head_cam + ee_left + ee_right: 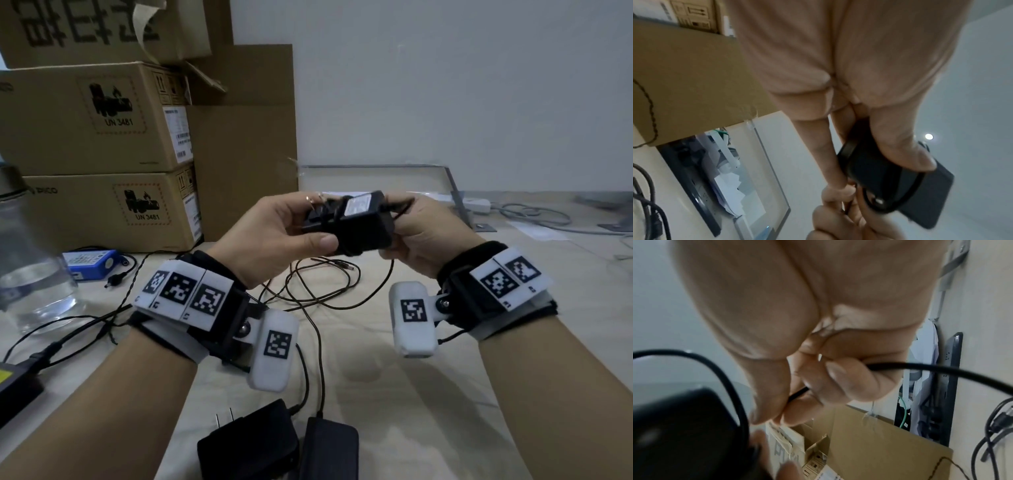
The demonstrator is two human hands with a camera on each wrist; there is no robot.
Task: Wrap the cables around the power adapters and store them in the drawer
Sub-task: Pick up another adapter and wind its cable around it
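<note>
I hold a black power adapter (356, 226) with a white label above the table. My left hand (284, 236) grips its left end, thumb underneath. My right hand (407, 229) pinches the adapter's thin black cable (941, 371) between thumb and fingers at the adapter's right end. In the left wrist view a loop of cable (908, 194) lies around the adapter body (890, 175). The rest of the cable (325, 291) hangs down and lies in loose loops on the table. Two more black adapters (250, 442) (329, 448) lie near the front edge.
Stacked cardboard boxes (92, 137) stand at the back left. A blue battery pack (92, 263) and a clear water bottle (27, 253) sit at the left. A clear acrylic panel (376, 181) stands behind my hands, with a white power strip (476, 205) at the right.
</note>
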